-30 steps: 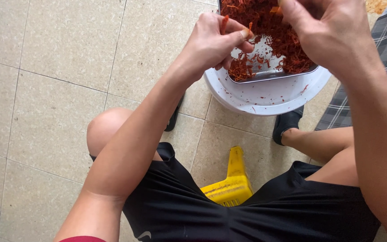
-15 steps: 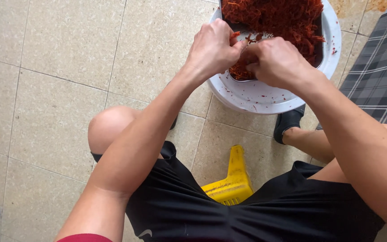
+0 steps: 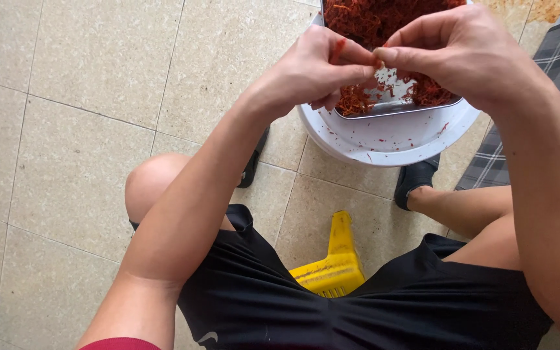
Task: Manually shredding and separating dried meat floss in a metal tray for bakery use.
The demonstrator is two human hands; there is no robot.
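A small red strand (image 3: 377,63) is pinched between the fingertips of the left hand (image 3: 315,68) and the right hand (image 3: 458,52), which meet just above a metal tray (image 3: 384,107). The strand is mostly hidden by the fingers; only a short reddish bit is seen. The tray is rectangular and shiny, and is heaped with dried red strands (image 3: 371,19), tangled and thin, thinning toward its near edge, where bare metal shows. The tray is set on a round white basin (image 3: 390,139), whose rim is speckled with red crumbs. The basin stands on the tiled floor.
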